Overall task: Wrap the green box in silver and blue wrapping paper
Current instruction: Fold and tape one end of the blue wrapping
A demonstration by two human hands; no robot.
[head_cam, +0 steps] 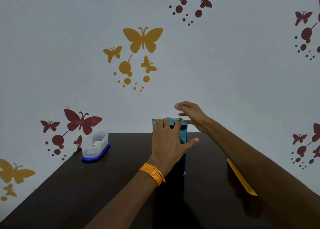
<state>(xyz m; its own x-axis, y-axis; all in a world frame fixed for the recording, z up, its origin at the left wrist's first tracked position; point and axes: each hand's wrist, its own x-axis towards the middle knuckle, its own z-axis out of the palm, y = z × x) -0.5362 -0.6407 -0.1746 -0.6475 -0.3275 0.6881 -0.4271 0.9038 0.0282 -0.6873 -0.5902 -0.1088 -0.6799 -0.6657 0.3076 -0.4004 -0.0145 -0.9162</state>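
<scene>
Left hand (167, 142) presses upright wrapped box (183, 133); right hand (192, 114) hovers.

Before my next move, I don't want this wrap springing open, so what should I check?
1. Wrapped box upright on the table: ok.
2. Left hand pressing the top folds: ok.
3. Right hand free, open, hovering over the top: ok.
4. Top folds flat: not ok, one paper corner sticks up.
5. Green fully covered: cannot tell, far sides hidden.
</scene>
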